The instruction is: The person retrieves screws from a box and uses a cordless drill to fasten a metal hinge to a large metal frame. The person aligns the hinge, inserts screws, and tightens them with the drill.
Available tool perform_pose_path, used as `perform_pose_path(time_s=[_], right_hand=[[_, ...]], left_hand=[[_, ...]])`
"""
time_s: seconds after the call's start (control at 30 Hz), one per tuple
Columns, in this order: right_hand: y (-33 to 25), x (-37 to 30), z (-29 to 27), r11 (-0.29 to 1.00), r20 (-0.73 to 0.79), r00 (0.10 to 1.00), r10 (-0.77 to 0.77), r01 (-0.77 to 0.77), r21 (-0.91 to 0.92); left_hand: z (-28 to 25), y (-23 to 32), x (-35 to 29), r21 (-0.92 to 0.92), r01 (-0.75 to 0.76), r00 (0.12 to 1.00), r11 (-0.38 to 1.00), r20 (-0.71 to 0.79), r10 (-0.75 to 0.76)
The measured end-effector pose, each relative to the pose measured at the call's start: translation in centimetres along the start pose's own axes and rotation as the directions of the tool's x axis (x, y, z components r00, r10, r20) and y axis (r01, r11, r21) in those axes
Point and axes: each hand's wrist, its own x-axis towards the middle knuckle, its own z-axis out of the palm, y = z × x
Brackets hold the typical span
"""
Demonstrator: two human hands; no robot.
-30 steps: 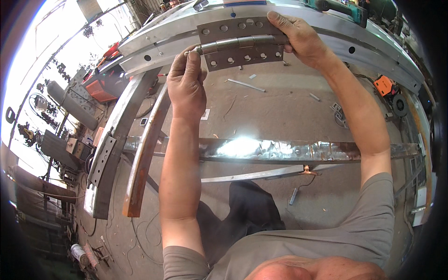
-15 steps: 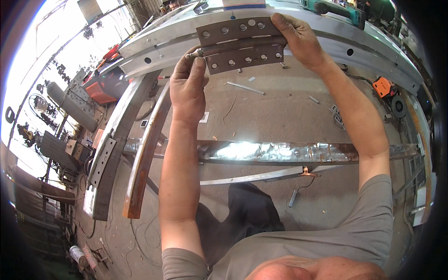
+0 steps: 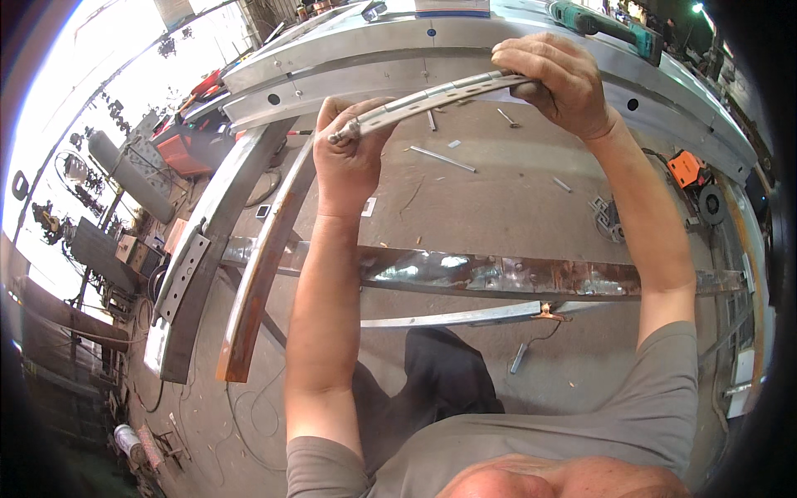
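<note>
A long metal hinge [image 3: 440, 96] is held up between my two hands, in front of a silver metal beam frame. Its barrel side faces me and its leaves are seen nearly edge-on. My left hand [image 3: 350, 149] is closed round the left end, beside the rounded tip of the hinge pin. At the right end my right hand [image 3: 558, 81] grips it from above, fingers on top and thumb below. A second perforated hinge [image 3: 184, 278] lies on the grey steel beam to my left.
The silver frame [image 3: 349, 70] spans the far side, with a green power tool [image 3: 606, 31] on top. A rusty steel bar [image 3: 266, 282] stands beside the grey beam. A shiny crossbar [image 3: 490, 274] runs before my legs. An orange machine [image 3: 687, 169] sits at the right; offcuts lie on the floor.
The hinge has turned from showing its flat, holed leaves to nearly edge-on, and both hands have lowered a little and shifted right. My right fingers now wrap over its end.
</note>
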Motion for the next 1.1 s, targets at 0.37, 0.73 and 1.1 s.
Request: perform_pose_path(time_s=[0.37,0.73,1.1], right_hand=[[-0.2,-2.5,1.9,0.967,0.05,0.998,-0.049,0.06,-0.249],[0.3,-3.7,2.6,0.968,-0.059,0.998,0.034,-0.047,-0.247],[0.4,-3.9,2.5,0.984,-0.108,0.982,0.157,-0.165,-0.066]], left_hand=[[-0.6,0.3,0.3,0.404,-0.234,0.963,0.885,-0.031,0.269],[-0.9,1.0,-0.4,0.644,-0.364,0.869,0.673,-0.024,0.494],[-0.7,0.7,-0.6,0.642,-0.358,0.883,0.678,-0.003,0.469]])
